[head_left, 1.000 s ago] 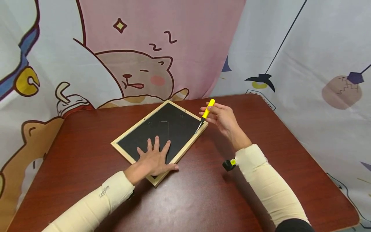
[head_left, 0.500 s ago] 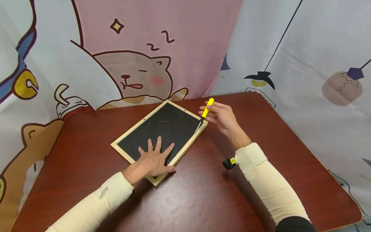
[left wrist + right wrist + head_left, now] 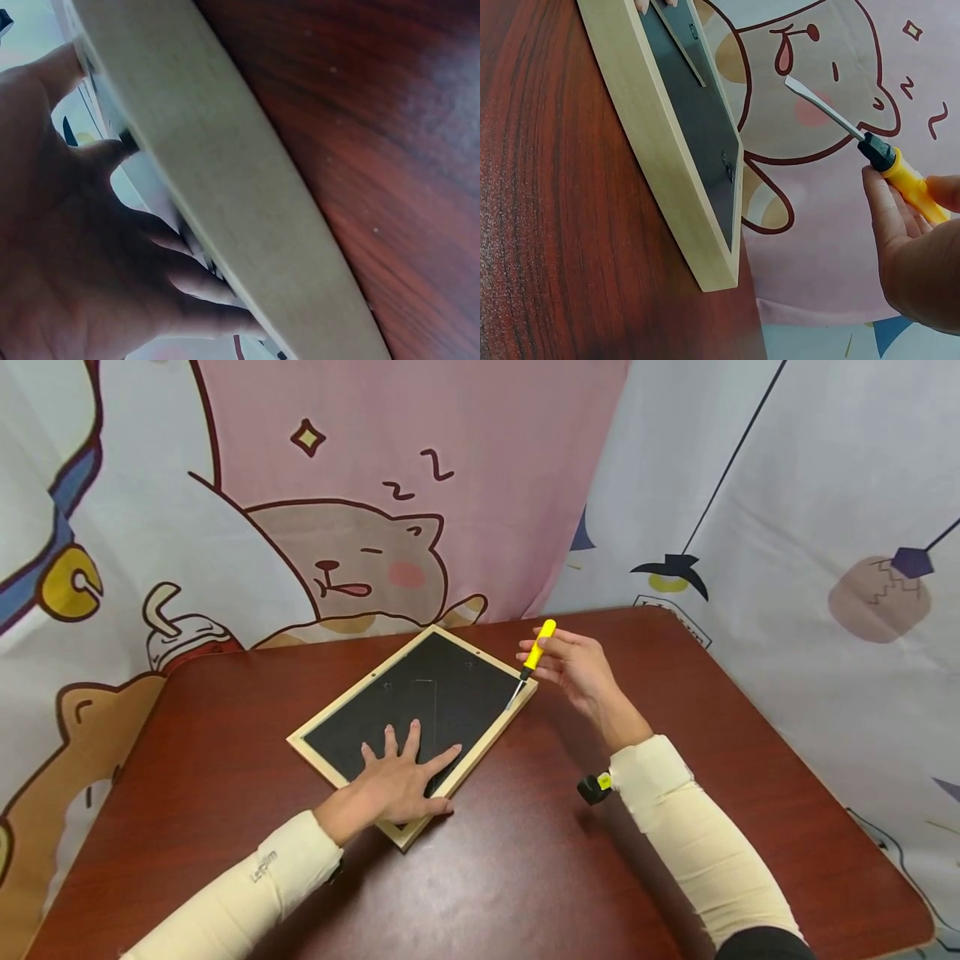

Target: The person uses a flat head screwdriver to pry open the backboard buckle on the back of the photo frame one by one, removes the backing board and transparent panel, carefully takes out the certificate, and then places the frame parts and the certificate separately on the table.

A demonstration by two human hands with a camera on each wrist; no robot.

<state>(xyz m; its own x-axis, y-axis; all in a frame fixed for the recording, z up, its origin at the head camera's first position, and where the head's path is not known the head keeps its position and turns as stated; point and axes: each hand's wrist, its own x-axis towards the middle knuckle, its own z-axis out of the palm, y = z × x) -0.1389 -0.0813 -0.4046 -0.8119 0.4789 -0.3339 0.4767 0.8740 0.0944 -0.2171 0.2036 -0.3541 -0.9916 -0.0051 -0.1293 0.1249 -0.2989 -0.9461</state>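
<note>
Head view, left to right; clock face centred on the dark panel (image 3: 405,702), 12 at the far side. Near 6 o'clock: left hand (image 3: 397,785), fingers fanned wide, resting on the panel, thumb across the right-hand rail of the pale wooden frame (image 3: 480,747). Mid-table: frame lying flat, panel side up, one corner toward 12. Between 2 and 3: blade of a yellow-handled screwdriver (image 3: 537,647) over the right-hand rail, apparently raised in the right wrist view. Just beyond: right hand (image 3: 573,668), thumb and fingers pinching the handle.

For good work, presumably: even pressure near 6; blade tip guided low, any push directed away from the spread fingers. Edges and room: ample tabletop (image 3: 525,860) toward 9; tight at 12, with far table edge and patterned curtain (image 3: 525,485) close behind; broadest stretch toward 4 and 5.
</note>
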